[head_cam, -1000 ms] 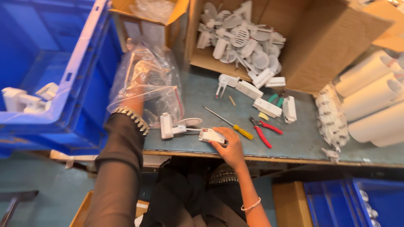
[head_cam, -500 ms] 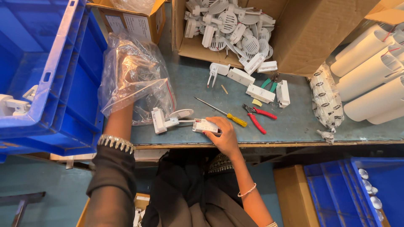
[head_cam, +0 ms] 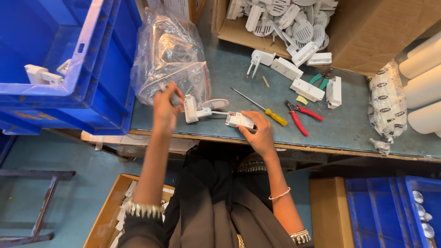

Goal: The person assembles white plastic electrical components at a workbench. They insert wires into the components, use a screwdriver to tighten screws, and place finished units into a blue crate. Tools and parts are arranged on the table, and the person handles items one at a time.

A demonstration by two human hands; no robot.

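My left hand is raised beside a clear plastic bag of small parts and pinches a small grey piece. Just right of it a white plastic assembly with a round slotted disc lies on the bench. My right hand grips a small white rectangular part at the front edge of the teal bench.
A yellow-handled screwdriver and red pliers lie right of my hand. White blocks and a cardboard box of white parts sit behind. Blue crates stand left, white tubes right, and a bagged bundle.
My left hand has pulled out of the plastic bag toward the bench front, now holding a small piece. The right hand stays on the white part. The view shifted down.
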